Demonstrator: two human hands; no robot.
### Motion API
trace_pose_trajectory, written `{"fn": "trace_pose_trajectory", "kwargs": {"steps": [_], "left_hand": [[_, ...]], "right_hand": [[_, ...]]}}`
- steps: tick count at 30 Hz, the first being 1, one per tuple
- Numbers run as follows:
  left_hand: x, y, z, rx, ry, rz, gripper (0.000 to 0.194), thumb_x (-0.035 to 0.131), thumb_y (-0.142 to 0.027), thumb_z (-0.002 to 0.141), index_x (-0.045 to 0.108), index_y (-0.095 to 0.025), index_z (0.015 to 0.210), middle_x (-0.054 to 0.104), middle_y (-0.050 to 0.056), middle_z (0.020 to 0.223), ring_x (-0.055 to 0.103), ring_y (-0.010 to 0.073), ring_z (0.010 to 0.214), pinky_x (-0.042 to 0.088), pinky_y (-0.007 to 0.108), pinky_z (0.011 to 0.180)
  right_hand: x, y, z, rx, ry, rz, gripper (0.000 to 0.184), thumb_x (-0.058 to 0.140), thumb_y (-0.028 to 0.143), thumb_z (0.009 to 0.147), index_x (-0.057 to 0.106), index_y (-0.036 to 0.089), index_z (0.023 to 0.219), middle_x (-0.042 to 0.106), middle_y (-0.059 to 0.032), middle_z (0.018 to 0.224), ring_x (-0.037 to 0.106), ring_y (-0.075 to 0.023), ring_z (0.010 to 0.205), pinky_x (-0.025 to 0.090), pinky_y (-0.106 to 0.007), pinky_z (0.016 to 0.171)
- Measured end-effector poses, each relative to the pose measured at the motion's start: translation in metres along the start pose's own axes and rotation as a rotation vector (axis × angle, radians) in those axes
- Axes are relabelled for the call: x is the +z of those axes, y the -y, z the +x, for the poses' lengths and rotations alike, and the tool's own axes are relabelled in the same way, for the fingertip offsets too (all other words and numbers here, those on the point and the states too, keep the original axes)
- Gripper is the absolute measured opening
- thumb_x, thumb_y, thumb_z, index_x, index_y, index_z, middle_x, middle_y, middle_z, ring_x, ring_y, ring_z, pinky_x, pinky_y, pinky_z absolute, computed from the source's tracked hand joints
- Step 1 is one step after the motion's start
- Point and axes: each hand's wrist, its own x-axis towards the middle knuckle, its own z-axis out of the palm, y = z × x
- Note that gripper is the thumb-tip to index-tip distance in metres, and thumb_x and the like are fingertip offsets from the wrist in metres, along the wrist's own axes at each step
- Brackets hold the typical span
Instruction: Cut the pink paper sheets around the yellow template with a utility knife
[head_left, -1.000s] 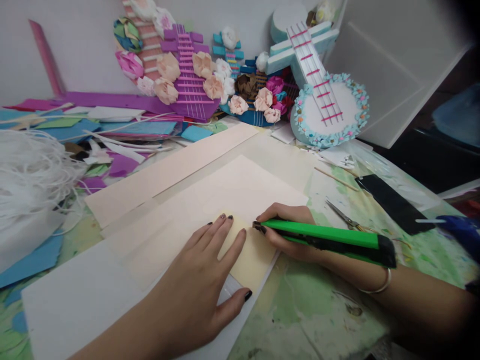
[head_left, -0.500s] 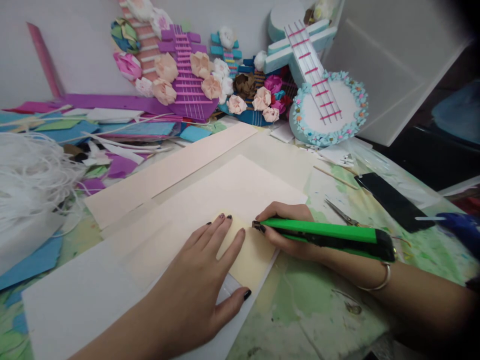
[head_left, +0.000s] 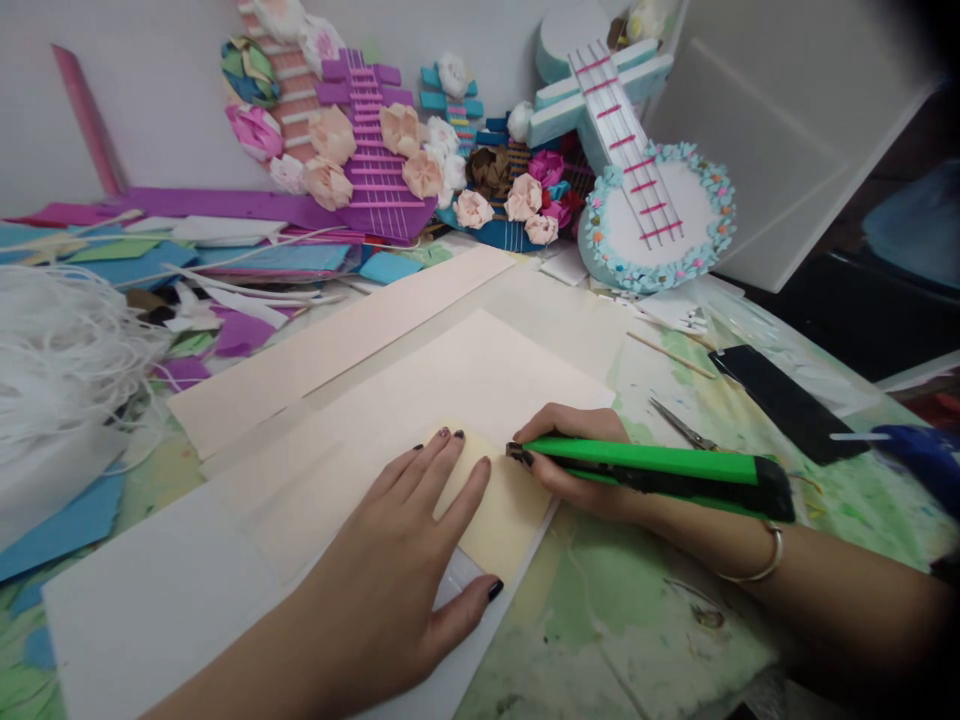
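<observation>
My right hand (head_left: 574,455) is closed around a green and black utility knife (head_left: 660,465), its tip end down by the edge of a pale yellow piece (head_left: 499,525). That piece lies on a large cream sheet (head_left: 480,375). Spread flat, my left hand (head_left: 401,545) presses on the yellow piece and the sheet, fingertips close to the knife's tip. The blade itself is too small to make out. Beneath the cream sheet is a white sheet (head_left: 150,590).
Several paper-flowered toy guitars (head_left: 379,150) lean at the back, with a light blue one (head_left: 652,200) beside them. White cord (head_left: 67,350) is heaped at left near colored foam scraps (head_left: 247,260). Scissors (head_left: 686,425) and a black strip (head_left: 787,400) lie at right.
The knife has shifted very slightly to the right in my right hand. My left hand and the sheets stay where they were.
</observation>
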Motion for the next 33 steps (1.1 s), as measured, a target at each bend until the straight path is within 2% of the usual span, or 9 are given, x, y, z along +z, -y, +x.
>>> {"fn": "trace_pose_trajectory", "kwargs": {"steps": [4,10,16,27,33], "left_hand": [[0.0003,0.0,0.0003,0.0,-0.003,-0.009,0.069,0.055,-0.042,0.088,0.036,-0.011,0.146,0.039,0.026,0.148,0.036,0.0403,0.138,0.044,0.057,0.103],[-0.0008,-0.0002,-0.0004,0.004,-0.003,0.002,0.069,0.055,-0.042,0.088,0.037,-0.011,0.146,0.04,0.026,0.148,0.037,0.0399,0.138,0.044,0.056,0.103],[-0.0001,0.0003,-0.0004,0.01,-0.012,0.002,0.068,0.055,-0.042,0.088,0.037,-0.011,0.146,0.04,0.025,0.148,0.038,0.0398,0.137,0.044,0.056,0.102],[-0.0014,0.0001,0.0005,0.007,-0.005,0.005,0.068,0.055,-0.042,0.088,0.037,-0.012,0.146,0.039,0.025,0.148,0.037,0.0398,0.137,0.045,0.057,0.102],[-0.0012,0.0003,0.0011,0.013,-0.004,0.003,0.068,0.055,-0.042,0.088,0.037,-0.012,0.146,0.038,0.026,0.148,0.037,0.0403,0.137,0.045,0.057,0.101]], "right_hand": [[-0.0003,-0.001,0.0,0.005,-0.007,-0.01,0.012,0.062,0.012,0.076,0.066,0.019,0.084,0.068,0.0046,0.069,0.058,-0.0059,0.056,0.041,-0.017,0.054],[-0.0027,0.0014,0.0,0.028,0.063,-0.024,0.013,0.06,0.013,0.077,0.066,0.019,0.087,0.069,0.0034,0.072,0.06,-0.0075,0.058,0.042,-0.018,0.056],[-0.0006,0.0049,0.0021,0.044,-0.015,-0.041,0.011,0.058,0.015,0.073,0.066,0.019,0.079,0.069,0.0025,0.064,0.057,-0.0077,0.051,0.04,-0.019,0.05],[-0.0032,0.0065,0.0024,0.032,0.025,-0.017,0.011,0.058,0.014,0.075,0.067,0.018,0.081,0.07,0.0017,0.068,0.06,-0.0076,0.056,0.043,-0.018,0.053],[-0.0013,0.0035,0.0009,0.06,-0.021,0.018,0.011,0.059,0.013,0.074,0.067,0.018,0.079,0.07,0.002,0.068,0.06,-0.0074,0.055,0.042,-0.017,0.051]]}}
